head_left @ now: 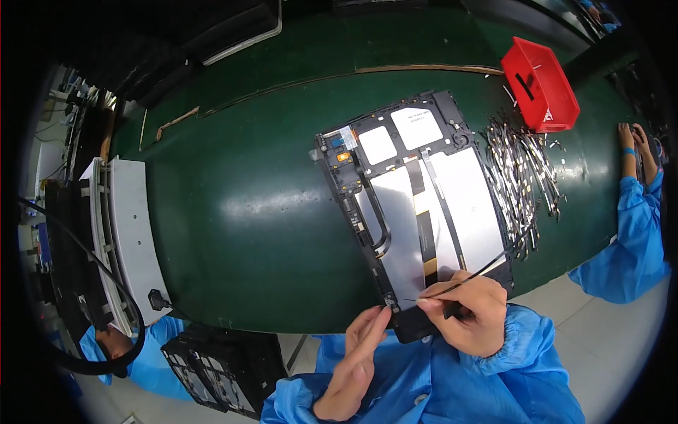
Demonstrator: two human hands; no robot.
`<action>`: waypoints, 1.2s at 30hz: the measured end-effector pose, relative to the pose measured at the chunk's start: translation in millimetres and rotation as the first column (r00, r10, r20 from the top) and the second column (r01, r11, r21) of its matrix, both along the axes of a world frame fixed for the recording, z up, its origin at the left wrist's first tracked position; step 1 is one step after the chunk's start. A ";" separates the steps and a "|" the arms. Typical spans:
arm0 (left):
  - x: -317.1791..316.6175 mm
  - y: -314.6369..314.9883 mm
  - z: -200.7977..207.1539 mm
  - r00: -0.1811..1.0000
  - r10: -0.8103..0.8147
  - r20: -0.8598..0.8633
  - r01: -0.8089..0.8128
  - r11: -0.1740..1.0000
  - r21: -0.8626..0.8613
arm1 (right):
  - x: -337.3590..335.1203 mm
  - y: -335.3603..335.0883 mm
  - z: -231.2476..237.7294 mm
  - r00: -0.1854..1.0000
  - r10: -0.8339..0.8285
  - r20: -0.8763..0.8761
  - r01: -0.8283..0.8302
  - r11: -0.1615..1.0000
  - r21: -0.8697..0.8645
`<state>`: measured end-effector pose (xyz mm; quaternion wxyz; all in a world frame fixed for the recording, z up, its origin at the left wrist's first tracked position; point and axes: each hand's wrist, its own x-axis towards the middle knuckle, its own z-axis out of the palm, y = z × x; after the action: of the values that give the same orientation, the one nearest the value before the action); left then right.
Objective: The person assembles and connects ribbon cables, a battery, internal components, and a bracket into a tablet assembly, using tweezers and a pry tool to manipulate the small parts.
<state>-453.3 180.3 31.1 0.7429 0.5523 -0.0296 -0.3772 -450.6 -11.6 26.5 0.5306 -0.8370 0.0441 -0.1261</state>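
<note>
An opened tablet-like device [395, 233] lies tilted on the green table, its inside facing up. Silver panels, white labels and dark flat cables show in its black frame. My right hand [472, 314] is closed around a slim black pointed tool [462, 283] over the device's near end. The tool's fine tip is close to the lower silver panel; I cannot tell whether it touches. My left hand [361, 357], fingers stretched out, has its fingertips at the near left corner of the frame and holds nothing.
Right of the device lies a heap of thin black-and-silver strips [519, 180], with a red bin [542, 85] behind it. White panels [134, 237] stand at the table's left end. More dark devices [222, 367] are stacked lower left. Another person's hands [635, 148] are at the far right.
</note>
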 end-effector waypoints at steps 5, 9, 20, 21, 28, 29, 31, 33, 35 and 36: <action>1.8 6.6 -18.1 0.941 0.132 -0.313 -0.194 0.965 -0.177 | 0.2 -0.7 4.8 0.999 0.031 -0.037 -0.033 0.999 -0.036; 9.0 4.9 -36.2 0.953 0.187 -0.238 -0.240 0.947 -0.214 | 8.5 -3.8 19.4 0.962 0.209 -0.176 -0.221 0.974 -0.050; 24.1 -25.2 -47.7 0.905 0.335 0.261 -0.346 0.938 -0.006 | 9.3 3.9 20.4 0.949 0.160 -0.270 -0.213 0.961 -0.178; 24.9 -27.2 -49.6 0.879 0.337 0.337 -0.361 0.932 0.009 | 9.2 4.5 19.6 0.951 0.155 -0.266 -0.206 0.963 -0.175; 28.4 -27.8 -54.6 0.893 0.289 0.346 -0.316 0.948 0.025 | 11.7 5.5 23.5 0.948 0.164 -0.272 -0.226 0.950 -0.216; 27.7 -26.4 -54.7 0.893 0.288 0.345 -0.316 0.948 0.026 | 12.0 3.9 23.9 0.938 0.195 -0.288 -0.259 0.944 -0.206; 25.5 -22.6 -55.6 0.906 0.346 0.245 -0.347 0.937 -0.040 | 13.0 2.2 24.4 0.926 0.223 -0.306 -0.289 0.938 -0.193; 25.1 -21.4 -56.5 0.911 0.347 0.221 -0.346 0.937 -0.048 | 14.6 1.4 26.0 0.917 0.236 -0.322 -0.306 0.934 -0.186; 24.7 -20.6 -57.5 0.917 0.348 0.196 -0.344 0.937 -0.056 | 15.9 1.8 26.2 0.917 0.231 -0.326 -0.305 0.932 -0.196; 24.7 -20.4 -57.7 0.917 0.343 0.203 -0.341 0.939 -0.046 | 16.3 2.3 26.3 0.917 0.229 -0.326 -0.306 0.929 -0.207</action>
<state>-428.7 159.9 -26.6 0.7928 0.5816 -0.0119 -0.1817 -434.4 -9.3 52.8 0.4188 -0.9053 -0.0090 0.0706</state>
